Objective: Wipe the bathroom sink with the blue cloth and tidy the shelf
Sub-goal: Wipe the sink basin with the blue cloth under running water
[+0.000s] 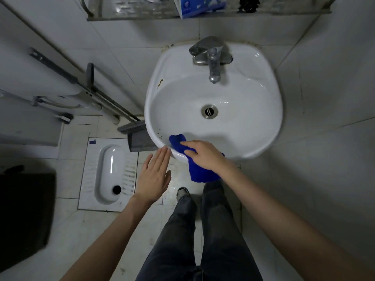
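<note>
One blue cloth (199,169) lies draped over the sink's (263,126) near rim, pinned under the right hand (205,154), whose grip is pressed down on it. The left hand (155,177), flat and empty, fingertips at the rim just beside. Beyond: drain (209,111), tap (211,57), the shelf (129,14) holding a blue-and-white box (200,6).

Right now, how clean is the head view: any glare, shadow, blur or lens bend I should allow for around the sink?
Head view: bright glare streaks on the sink rim; a soft shadow falls in the basin beyond the right hand pressing the blue cloth; the left hand is sharp; the faucet slightly soft; wide-angle bend curves the shelf and walls; the corners darken.
</note>
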